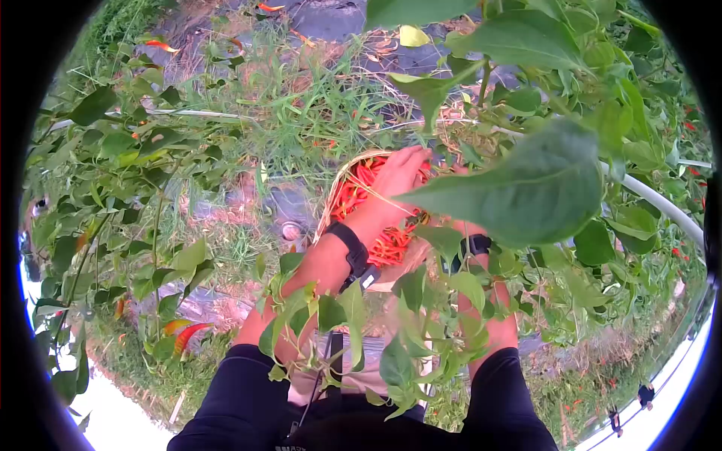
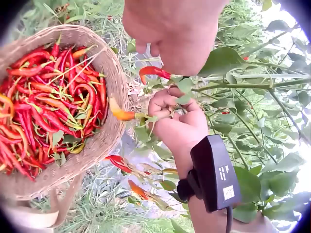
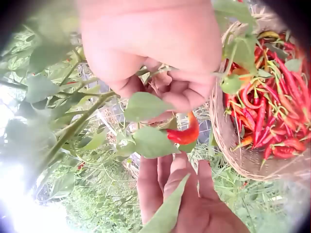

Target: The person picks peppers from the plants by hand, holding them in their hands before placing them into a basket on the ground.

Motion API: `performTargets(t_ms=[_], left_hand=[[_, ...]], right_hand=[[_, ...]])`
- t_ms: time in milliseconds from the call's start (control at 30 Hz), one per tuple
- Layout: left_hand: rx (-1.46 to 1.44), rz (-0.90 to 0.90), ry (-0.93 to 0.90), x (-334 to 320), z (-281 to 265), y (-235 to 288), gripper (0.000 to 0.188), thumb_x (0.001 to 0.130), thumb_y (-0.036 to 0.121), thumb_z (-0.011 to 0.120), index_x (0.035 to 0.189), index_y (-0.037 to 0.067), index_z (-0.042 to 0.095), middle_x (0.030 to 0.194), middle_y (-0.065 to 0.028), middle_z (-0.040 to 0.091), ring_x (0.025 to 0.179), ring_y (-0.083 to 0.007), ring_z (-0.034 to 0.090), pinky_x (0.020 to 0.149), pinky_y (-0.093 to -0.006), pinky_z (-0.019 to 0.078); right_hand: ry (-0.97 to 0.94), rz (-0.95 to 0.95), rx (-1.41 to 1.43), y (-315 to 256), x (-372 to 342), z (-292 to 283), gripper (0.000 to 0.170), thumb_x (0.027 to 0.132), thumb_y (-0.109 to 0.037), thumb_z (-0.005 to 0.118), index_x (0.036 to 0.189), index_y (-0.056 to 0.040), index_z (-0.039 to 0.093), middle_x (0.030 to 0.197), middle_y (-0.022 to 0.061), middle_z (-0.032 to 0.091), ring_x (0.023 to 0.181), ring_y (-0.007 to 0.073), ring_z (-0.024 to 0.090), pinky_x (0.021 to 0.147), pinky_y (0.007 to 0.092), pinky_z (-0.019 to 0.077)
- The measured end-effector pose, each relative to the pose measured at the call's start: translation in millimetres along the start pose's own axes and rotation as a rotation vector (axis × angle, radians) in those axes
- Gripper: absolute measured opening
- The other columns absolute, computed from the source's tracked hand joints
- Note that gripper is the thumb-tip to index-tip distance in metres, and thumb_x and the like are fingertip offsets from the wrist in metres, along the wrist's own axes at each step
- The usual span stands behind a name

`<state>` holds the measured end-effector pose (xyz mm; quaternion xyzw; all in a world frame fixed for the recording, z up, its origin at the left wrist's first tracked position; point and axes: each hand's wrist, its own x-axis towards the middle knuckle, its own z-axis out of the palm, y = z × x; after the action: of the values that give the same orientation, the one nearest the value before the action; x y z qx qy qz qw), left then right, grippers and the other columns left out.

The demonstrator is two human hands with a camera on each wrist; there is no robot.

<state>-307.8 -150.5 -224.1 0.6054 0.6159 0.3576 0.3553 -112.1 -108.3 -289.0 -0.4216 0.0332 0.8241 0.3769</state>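
Note:
My right hand [image 2: 177, 121] is among the branches of a chili plant, thumb and fingers curled together. It pinches the stem end of a yellow-orange chili pepper [image 2: 121, 113], which sticks out toward the basket. My left hand [image 3: 192, 196] is just beside it, fingers loosely extended, fingertips right at a curved red chili pepper [image 3: 186, 133] below some leaves. From the head view, my left hand [image 1: 398, 174] overlaps the wicker basket [image 2: 115, 80] heaped with red chilies [image 2: 48, 114], while a large leaf [image 1: 519, 184] hides most of my right hand.
Other ripe chilies [image 2: 138, 189] hang below on the plant. A pale pipe [image 1: 662, 203] runs through the foliage at right. Leafy stems [image 1: 421, 301] cross in front of my forearms. Grass [image 1: 301, 128] and dark ground sheet [image 1: 323, 19] lie beyond.

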Motion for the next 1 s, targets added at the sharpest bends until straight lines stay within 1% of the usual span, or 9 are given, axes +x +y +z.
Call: performTargets(t_ms=[100, 200, 367, 433, 500, 567, 700, 767, 1000], left_hand=[[0.171, 0.199, -0.099, 8, -26, 39, 0.065, 0.077, 0.001, 0.064, 0.139, 0.007, 0.045, 0.137, -0.0153, 0.046, 0.132, -0.031, 0.041, 0.104, -0.0432, 0.0407], [-0.476, -0.105, -0.2, -6, -9, 18, 0.066, 0.074, 0.004, 0.069, 0.136, 0.006, 0.047, 0.132, -0.015, 0.05, 0.128, -0.0303, 0.045, 0.101, -0.0417, 0.0425], [-0.259, -0.406, -0.375, -7, 10, -4, 0.05, 0.078, 0.008, 0.072, 0.123, 0.002, 0.053, 0.12, -0.0121, 0.059, 0.107, -0.0219, 0.058, 0.089, -0.0398, 0.0493], [-0.488, -0.38, -0.045, -15, 35, -10, 0.03, 0.079, 0.004, 0.059, 0.108, -0.003, 0.058, 0.09, -0.0259, 0.066, 0.087, -0.0388, 0.066, 0.073, -0.0445, 0.0509], [-0.729, -0.35, 0.133, -26, 35, -28, 0.027, 0.079, 0.003, 0.057, 0.106, -0.004, 0.058, 0.089, -0.0268, 0.065, 0.085, -0.0405, 0.065, 0.073, -0.0455, 0.0508], [-0.087, -0.394, -0.112, -12, -1, 17, 0.018, 0.078, 0.004, 0.058, 0.094, -0.005, 0.058, 0.086, -0.0281, 0.064, 0.083, -0.0444, 0.063, 0.072, -0.0488, 0.0502], [0.008, -0.31, -0.14, -10, -5, 17, 0.022, 0.076, 0.005, 0.062, 0.094, -0.006, 0.057, 0.085, -0.0284, 0.064, 0.084, -0.0447, 0.064, 0.07, -0.05, 0.0506], [0.03, -0.497, -0.189, -9, -15, 33, 0.026, 0.073, 0.005, 0.065, 0.093, -0.009, 0.056, 0.085, -0.0301, 0.063, 0.085, -0.044, 0.064, 0.069, -0.05, 0.0516], [-0.089, -0.667, -0.216, -35, -27, 33, 0.023, 0.075, 0.006, 0.063, 0.088, -0.011, 0.055, 0.073, -0.0266, 0.062, 0.073, -0.0419, 0.066, 0.06, -0.0471, 0.0518]], right_hand=[[-0.006, 0.046, -0.1, -5, -4, 6, 0.026, 0.092, -0.014, 0.06, 0.115, -0.005, 0.053, 0.102, 0.009, 0.06, 0.088, 0.0173, 0.058, 0.08, 0.0313, 0.0498], [-0.028, 0.083, -0.192, -3, -9, 12, 0.027, 0.092, -0.014, 0.061, 0.115, -0.0044, 0.052, 0.102, 0.0089, 0.06, 0.083, 0.0162, 0.058, 0.074, 0.0285, 0.0498], [-0.079, 0.093, -0.451, -7, -17, 40, 0.03, 0.092, -0.014, 0.063, 0.117, -0.0034, 0.051, 0.101, 0.0088, 0.061, 0.076, 0.0143, 0.06, 0.064, 0.0238, 0.0497], [-0.044, 0.056, -0.545, -8, -22, 55, 0.026, 0.092, -0.016, 0.063, 0.113, -0.005, 0.054, 0.093, 0.0047, 0.06, 0.071, 0.0114, 0.057, 0.058, 0.0208, 0.0458], [-0.034, 0.052, -0.584, 5, -16, 42, 0.021, 0.093, -0.018, 0.063, 0.109, -0.0069, 0.056, 0.085, 0.0006, 0.058, 0.068, 0.0089, 0.055, 0.054, 0.0187, 0.0418], [0.09, 0.125, -0.256, 4, 5, -4, 0.019, 0.092, -0.02, 0.064, 0.105, -0.0084, 0.058, 0.082, -0.0004, 0.058, 0.066, 0.0077, 0.052, 0.052, 0.0176, 0.0385], [0.184, 0.166, -0.195, 5, -10, 35, 0.013, 0.091, -0.021, 0.066, 0.097, -0.0107, 0.059, 0.078, -0.0014, 0.057, 0.064, 0.0072, 0.049, 0.05, 0.0163, 0.0339], [-0.01, 0.035, -0.502, 8, -13, 52, 0.013, 0.09, -0.02, 0.067, 0.096, -0.0103, 0.059, 0.078, -0.0024, 0.055, 0.065, 0.0074, 0.049, 0.053, 0.0183, 0.0343], [0.246, -0.422, -1.138, 22, 2, 0, 0.012, 0.088, 0.0, 0.059, 0.099, -0.0049, 0.057, 0.084, 0.0005, 0.058, 0.075, 0.009, 0.054, 0.069, 0.0224, 0.0435]])
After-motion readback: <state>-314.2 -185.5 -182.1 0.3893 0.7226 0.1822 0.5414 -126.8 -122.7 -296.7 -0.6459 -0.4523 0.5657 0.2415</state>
